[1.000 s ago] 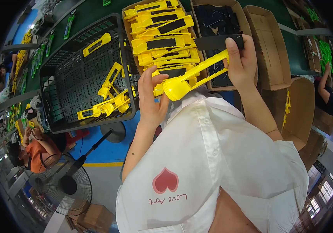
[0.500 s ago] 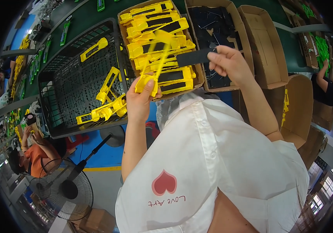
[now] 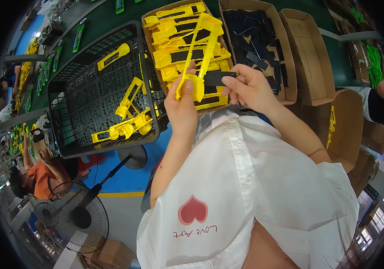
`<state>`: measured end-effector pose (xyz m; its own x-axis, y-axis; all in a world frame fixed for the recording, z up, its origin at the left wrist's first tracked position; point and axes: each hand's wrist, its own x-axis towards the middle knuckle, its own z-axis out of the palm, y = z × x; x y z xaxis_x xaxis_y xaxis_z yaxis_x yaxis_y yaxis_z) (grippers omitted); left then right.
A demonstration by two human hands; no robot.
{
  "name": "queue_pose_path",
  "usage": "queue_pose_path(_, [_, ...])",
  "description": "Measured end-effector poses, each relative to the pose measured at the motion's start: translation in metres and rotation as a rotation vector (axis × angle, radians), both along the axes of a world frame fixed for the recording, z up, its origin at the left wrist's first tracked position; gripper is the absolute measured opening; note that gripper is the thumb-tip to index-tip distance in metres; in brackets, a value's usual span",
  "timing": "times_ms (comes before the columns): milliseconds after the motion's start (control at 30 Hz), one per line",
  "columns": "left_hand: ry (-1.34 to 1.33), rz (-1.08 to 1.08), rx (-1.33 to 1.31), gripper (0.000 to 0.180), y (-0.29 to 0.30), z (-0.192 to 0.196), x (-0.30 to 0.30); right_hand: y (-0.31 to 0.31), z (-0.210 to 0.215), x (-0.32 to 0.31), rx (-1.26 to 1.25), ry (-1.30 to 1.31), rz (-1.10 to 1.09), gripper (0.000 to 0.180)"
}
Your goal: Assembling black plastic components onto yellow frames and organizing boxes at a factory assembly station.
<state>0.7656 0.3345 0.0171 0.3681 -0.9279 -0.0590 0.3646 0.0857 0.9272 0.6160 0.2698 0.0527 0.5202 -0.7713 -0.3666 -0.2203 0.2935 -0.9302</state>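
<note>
the left hand (image 3: pixel 180 106) curls round the near end of a yellow frame (image 3: pixel 207 54); the right hand (image 3: pixel 251 88) pinches a black strip (image 3: pixel 217 79) between both hands. both pieces look light, fairly stiff; edges suit the strip.

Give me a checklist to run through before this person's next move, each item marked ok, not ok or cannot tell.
1. Left hand has hold of the yellow frame: ok, it grips the lower end.
2. Right hand has hold of the black strip: ok, thumb and fingers are on its right end.
3. Strip lies within the frame's opening: not ok, most of it sticks out to the right.
4. Strip's left end touches the frame: cannot tell from this view.
5. More black pieces within view: ok, they lie in a carton.
</note>
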Motion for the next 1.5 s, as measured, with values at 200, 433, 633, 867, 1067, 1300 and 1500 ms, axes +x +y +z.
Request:
queue_pose_path(200, [-1.156, 0.276, -0.227, 0.030, -0.006, 0.011, -0.005, 0.012, -0.006, 0.013, -0.097, -0.119, -0.129, 0.014])
queue_pose_path(433, [-1.087, -0.014, -0.317, 0.041, 0.010, 0.013, 0.002, -0.001, -0.014, 0.003, 0.011, -0.155, -0.166, 0.015])
queue_pose_path(633, [-0.288, -0.203, 0.422, 0.022, 0.016, 0.020, 0.062, -0.018, 0.005, -0.019, 0.022, 0.061, 0.121, 0.018])
queue_pose_path(867, [0.013, -0.391, 0.442, 0.020, 0.017, 0.014, 0.058, -0.013, 0.008, 0.001, -0.007, 0.279, 0.272, 0.019])
queue_pose_path(1067, [0.020, -0.420, 0.424, 0.020, 0.017, 0.000, 0.060, -0.008, 0.013, 0.008, -0.080, 0.448, 0.265, 0.014])
queue_pose_path(1300, [-0.012, -0.374, 0.406, 0.020, 0.011, -0.001, 0.049, -0.012, -0.016, 0.005, -0.273, 0.576, 0.263, 0.020])
queue_pose_path(1500, [-0.222, -0.384, 0.361, 0.018, 0.012, -0.007, 0.047, -0.023, -0.029, -0.011, -0.481, 0.672, 0.201, 0.047])
